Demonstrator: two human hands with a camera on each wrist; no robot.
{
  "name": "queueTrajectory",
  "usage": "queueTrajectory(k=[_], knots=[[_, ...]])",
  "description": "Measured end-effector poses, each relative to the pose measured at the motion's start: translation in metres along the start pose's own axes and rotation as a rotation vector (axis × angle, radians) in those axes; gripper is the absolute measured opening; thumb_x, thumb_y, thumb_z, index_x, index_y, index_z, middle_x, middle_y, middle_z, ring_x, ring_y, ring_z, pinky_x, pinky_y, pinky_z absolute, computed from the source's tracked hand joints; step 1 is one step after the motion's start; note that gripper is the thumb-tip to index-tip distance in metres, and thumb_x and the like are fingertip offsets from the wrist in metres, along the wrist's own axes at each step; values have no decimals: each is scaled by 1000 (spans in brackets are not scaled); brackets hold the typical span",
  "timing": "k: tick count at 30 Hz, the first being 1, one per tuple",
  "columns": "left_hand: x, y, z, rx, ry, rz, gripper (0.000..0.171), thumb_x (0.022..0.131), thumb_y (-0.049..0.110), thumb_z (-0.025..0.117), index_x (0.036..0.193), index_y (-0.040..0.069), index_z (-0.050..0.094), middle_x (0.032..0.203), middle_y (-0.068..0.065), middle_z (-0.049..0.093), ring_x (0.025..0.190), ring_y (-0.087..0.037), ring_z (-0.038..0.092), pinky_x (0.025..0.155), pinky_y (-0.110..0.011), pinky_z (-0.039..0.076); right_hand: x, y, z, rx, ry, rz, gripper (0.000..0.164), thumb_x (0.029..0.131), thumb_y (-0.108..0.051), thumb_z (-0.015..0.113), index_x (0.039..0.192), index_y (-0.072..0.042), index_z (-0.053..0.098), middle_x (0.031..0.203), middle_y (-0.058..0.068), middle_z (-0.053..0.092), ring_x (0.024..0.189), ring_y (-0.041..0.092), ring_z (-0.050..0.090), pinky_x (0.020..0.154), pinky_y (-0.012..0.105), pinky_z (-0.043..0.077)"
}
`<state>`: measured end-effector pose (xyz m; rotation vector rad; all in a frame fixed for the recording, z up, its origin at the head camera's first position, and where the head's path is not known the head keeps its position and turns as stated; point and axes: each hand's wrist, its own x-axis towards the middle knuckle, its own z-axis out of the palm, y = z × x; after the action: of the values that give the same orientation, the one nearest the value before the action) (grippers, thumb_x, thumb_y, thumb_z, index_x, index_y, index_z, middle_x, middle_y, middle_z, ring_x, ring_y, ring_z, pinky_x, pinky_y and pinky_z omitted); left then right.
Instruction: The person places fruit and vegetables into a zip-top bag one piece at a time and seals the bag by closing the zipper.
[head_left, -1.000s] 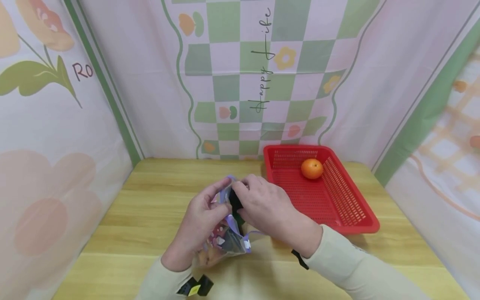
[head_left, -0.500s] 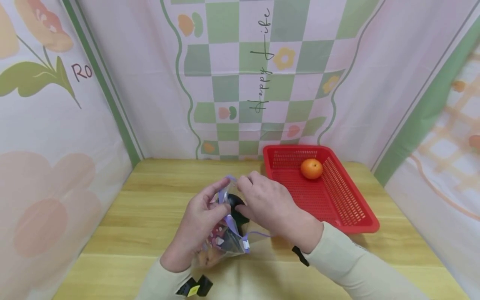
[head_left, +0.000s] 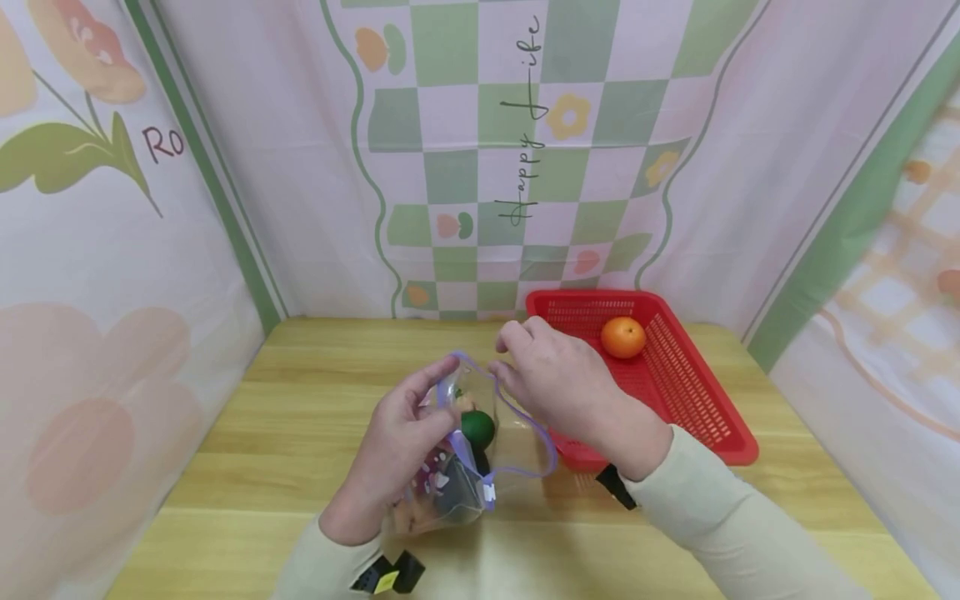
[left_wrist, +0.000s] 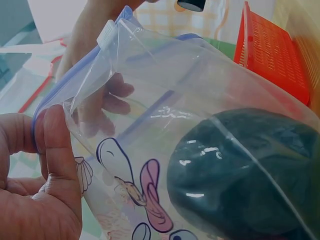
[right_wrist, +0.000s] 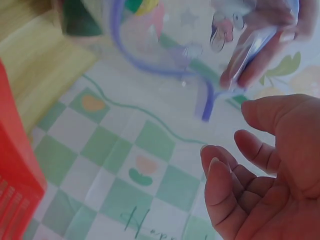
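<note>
My left hand [head_left: 397,442] pinches the purple-edged mouth of a clear zip bag [head_left: 467,450] between thumb and fingers. Cartoon figures are printed on the bag, and a white slider sits at one end of its zip. Inside lies a dark green, rounded thing [head_left: 477,429], large through the plastic in the left wrist view; a pale, green-tipped bit [head_left: 463,402] shows beyond it. To the right of the bag's gaping mouth is my right hand [head_left: 562,375], fingers loosely bent, holding nothing. It appears apart from the bag in the right wrist view.
A red plastic basket [head_left: 720,400] stands at the right of the wooden table [head_left: 322,367], with an orange [head_left: 624,337] in its far part. My right forearm passes over the basket's near left side. Patterned curtains [head_left: 330,167] enclose the table.
My right hand has let go of the dark green thing, now lower in the bag, and drawn away up and right. The bag's mouth spreads wider; my left hand keeps its grip.
</note>
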<state>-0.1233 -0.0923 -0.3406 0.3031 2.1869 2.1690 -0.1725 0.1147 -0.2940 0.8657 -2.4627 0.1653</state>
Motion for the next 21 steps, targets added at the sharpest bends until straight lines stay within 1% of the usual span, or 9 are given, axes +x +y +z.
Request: queueTrajectory(k=[3,4,7,10,11,12,14,18,21], knots=[[0,1,1,0,-2,-4,52,88,11,64,134,32,53,61,-12,57,47,-19,49,38,-26,38,3,9,0,-10,-35,33,30,85,-31,72,102,-12,57,82,3,55,63,15,55,46,26,48],[-1,1,1,-2,-3,-5,53,88,10,62,135,32,53,64,-11,60,47,-19,48,38,-26,37,3,13,1,-19,-45,44,29,86,-31,71,102,-11,57,82,4,55,63,16,56,46,27,49],[-2,1,1,4,-10,-5,55,88,8,59,137,32,51,59,-9,56,44,-18,44,36,-27,36,4,25,5,-42,-108,104,29,87,-32,69,102,-11,56,80,5,54,64,19,55,46,29,49],[-2,-1,0,14,-13,3,57,87,6,58,137,31,50,56,-5,51,43,-17,41,35,-28,35,6,41,9,-47,-214,185,30,88,-32,68,103,-11,54,81,5,53,67,21,55,49,32,50],[-2,-1,0,18,-14,4,57,87,6,58,138,32,50,53,-5,45,43,-18,40,35,-29,35,7,47,11,-43,-252,218,30,88,-33,68,105,-12,54,82,5,54,69,21,56,51,32,51],[-2,-1,0,22,-14,7,58,87,6,57,138,32,50,52,-4,43,42,-18,39,35,-29,35,8,53,14,-37,-285,246,31,88,-32,67,106,-11,54,83,6,54,71,21,56,53,33,52],[-2,-2,0,20,-15,10,58,87,5,58,138,31,50,53,-3,43,43,-18,40,35,-29,35,9,67,18,-30,-346,304,35,88,-33,66,112,-11,54,88,7,57,74,22,58,58,37,53],[-2,-1,-1,6,-23,15,57,87,6,58,139,29,50,52,-1,42,43,-16,38,36,-26,34,10,93,26,-14,-405,389,43,87,-31,67,122,-9,53,100,11,60,81,26,60,65,45,55],[-2,-2,-2,-7,-29,25,55,88,6,59,139,28,50,52,0,42,43,-14,38,37,-23,34,9,110,31,7,-421,429,48,85,-30,70,124,-7,52,102,13,61,83,27,61,67,47,56]])
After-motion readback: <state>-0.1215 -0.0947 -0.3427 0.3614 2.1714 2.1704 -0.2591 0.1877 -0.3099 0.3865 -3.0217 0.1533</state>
